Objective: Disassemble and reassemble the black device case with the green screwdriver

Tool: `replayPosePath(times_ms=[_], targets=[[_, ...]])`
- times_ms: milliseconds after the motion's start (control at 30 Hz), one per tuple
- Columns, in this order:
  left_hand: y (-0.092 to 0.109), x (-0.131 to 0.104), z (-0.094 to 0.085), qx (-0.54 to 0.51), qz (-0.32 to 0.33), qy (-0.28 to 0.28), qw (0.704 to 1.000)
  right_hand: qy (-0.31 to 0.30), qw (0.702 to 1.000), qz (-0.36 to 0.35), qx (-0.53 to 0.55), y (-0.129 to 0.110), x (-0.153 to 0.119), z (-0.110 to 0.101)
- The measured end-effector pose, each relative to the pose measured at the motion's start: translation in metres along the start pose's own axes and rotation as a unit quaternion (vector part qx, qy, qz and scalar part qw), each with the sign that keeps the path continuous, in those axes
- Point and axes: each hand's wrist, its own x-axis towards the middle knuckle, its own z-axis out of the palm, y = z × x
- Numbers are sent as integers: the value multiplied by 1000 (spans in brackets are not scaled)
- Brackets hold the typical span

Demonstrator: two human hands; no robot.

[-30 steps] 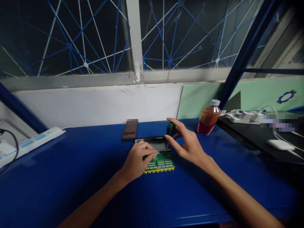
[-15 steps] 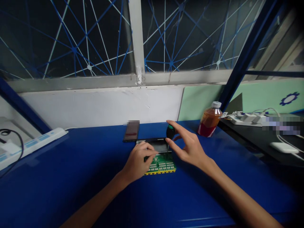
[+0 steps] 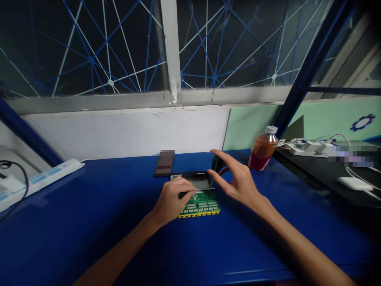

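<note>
A green circuit board (image 3: 205, 202) with a yellow front edge lies on the blue table, and a dark tray-like part (image 3: 200, 181) adjoins its far side. My left hand (image 3: 174, 198) rests over the board's left part, thumb and fingertips pinched together; what they hold, if anything, is too small to name. My right hand (image 3: 235, 176) has thumb and fingers around the dark green handle of a screwdriver (image 3: 216, 163). The screwdriver stands nearly upright, its thin shaft reaching down to the board's far right part.
Behind the board lies a dark phone (image 3: 164, 163). A drink bottle (image 3: 263, 149) stands at the back right. White power strips lie at the left (image 3: 44, 180) and on the black surface at the right (image 3: 308, 149).
The screwdriver handle has shifted slightly and now tilts a little more toward my right hand. My left hand has hardly moved.
</note>
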Motion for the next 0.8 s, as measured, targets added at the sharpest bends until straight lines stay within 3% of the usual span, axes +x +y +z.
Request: replayPosePath(times_ms=[167,333,500,667,800], targets=[[-1,-1,0,-4,-9,4,1000,-18,999,2,26,-3,0,0],[1,0,0,-11,-10,21,1000,12,1000,0,-23,0,0,0],[5,2,-2,-2,-16,13,1000,-16,1000,15,4,0,0,-1],[5,2,-2,23,-27,11,999,26,1000,7,-14,0,-1,1],[7,2,-3,23,-54,10,998,-8,1000,20,13,-1,-1,0]])
